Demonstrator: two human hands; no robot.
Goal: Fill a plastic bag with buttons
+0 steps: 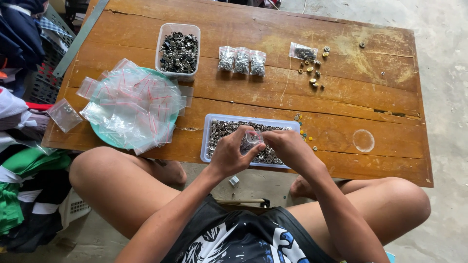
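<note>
On my feed the person's left hand (pixel 228 155) and right hand (pixel 287 145) are bare, with no gloves, rings or watch, and both forearms are uncovered with no sleeves reaching them. I see a black garment at the waist printed with white and blue graphic shapes (glossy fabric, apparently). Knees and feet are bare too.

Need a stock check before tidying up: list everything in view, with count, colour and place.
table: one, brown wood, centre
tall tub: one, clear, holding dark metal clips, back left
flat tray: one, clear, holding silver metal pieces, front edge
filled bags: three, clear, back middle
lone bag: one, clear, back right, loose metal bits beside it
empty bags: a heap, clear with red strips, on a green plate
clothes: a pile, green, black, white, far left
small bag: one, clear, held between both hands
left hand, right hand: over the tray
</note>
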